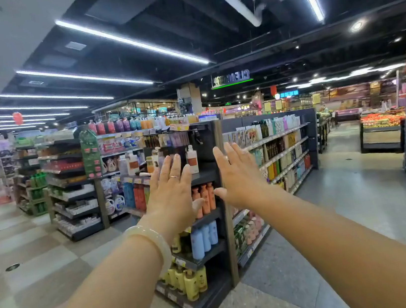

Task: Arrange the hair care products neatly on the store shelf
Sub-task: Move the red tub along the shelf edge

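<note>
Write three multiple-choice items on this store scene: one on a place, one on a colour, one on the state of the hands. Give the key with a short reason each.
1. Where do the light blue bottles stand?
A. one tier below the orange bottles
B. on the top tier
C. on the floor

2. What colour are the bottles on the lowest tier of the end shelf?
A. red
B. yellow
C. black

3. How are the hands?
A. both open, holding nothing
B. left grips a bottle
C. both in fists

Key: 1 A, the blue ones sit on the tier under the orange ones. 2 B, the yellow bottles stand at the bottom. 3 A, the left hand and right hand show straight, spread fingers in front of the shelf.
</note>
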A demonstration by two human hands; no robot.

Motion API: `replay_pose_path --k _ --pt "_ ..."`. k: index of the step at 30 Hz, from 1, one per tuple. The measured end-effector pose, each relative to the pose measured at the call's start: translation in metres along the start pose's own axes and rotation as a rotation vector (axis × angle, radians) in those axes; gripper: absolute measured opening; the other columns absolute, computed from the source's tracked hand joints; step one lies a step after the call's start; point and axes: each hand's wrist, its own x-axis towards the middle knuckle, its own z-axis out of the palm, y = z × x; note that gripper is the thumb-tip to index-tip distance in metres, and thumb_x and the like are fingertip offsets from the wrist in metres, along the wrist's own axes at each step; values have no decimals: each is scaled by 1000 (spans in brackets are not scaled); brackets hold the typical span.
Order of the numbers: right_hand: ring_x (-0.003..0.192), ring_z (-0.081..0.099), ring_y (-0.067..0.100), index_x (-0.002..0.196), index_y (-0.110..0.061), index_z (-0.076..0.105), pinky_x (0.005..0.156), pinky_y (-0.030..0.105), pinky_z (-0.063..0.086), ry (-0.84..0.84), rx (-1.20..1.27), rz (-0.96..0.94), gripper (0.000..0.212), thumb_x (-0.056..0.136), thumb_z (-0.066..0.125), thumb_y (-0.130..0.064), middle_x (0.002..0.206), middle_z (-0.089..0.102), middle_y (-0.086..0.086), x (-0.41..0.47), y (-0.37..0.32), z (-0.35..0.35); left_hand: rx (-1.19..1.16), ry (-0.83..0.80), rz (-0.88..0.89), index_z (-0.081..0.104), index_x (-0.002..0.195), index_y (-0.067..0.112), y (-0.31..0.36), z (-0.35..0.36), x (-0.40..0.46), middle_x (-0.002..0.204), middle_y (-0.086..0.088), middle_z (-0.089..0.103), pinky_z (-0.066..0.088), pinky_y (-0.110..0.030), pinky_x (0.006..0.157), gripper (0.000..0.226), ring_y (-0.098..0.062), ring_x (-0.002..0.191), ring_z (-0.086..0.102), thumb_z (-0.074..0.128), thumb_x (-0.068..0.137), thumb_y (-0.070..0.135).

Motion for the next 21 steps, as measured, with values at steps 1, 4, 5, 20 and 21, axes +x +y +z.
replay_pose_path --k 1,4,5,20,21 --pt "145 -11 28 148 -16 -10 118 44 -1 -31 -14 2 87 91 52 -37 158 -10 10 1 -4 10 28 -23 -1 -2 146 16 -3 9 -1 155 -8 -16 -7 -43 115 80 -25 142 -18 40 89 53" --pt "145 -10 28 148 -17 -8 119 44 2 -92 16 1 86 91 54 -36 158 -9 10 12 -8 42 -7 -103 -14 1 147 17 -15 41 1 156 -6 -14 -3 -45 116 81 -25 143 -16 46 87 50" --pt "145 -9 28 148 -17 -8 119 44 2 -103 29 3 87 90 54 -36 158 -8 10 17 -9 52 -22 -120 -15 1 146 18 -18 53 4 156 -5 -13 -2 -45 116 81 -25 143 -16 47 87 50" --pt "146 -6 26 148 -18 -5 120 43 5 -255 153 -9 86 89 55 -35 158 -5 10 170 68 202 -167 -213 -94 1 146 19 -34 210 165 156 -8 -8 4 -42 118 84 -23 144 -10 50 85 51" --pt "146 -6 26 148 -18 -4 120 43 5 -259 155 -13 86 89 56 -35 158 -4 9 182 74 210 -176 -218 -102 1 146 20 -35 219 177 156 -8 -8 3 -42 118 84 -23 144 -10 50 86 51"
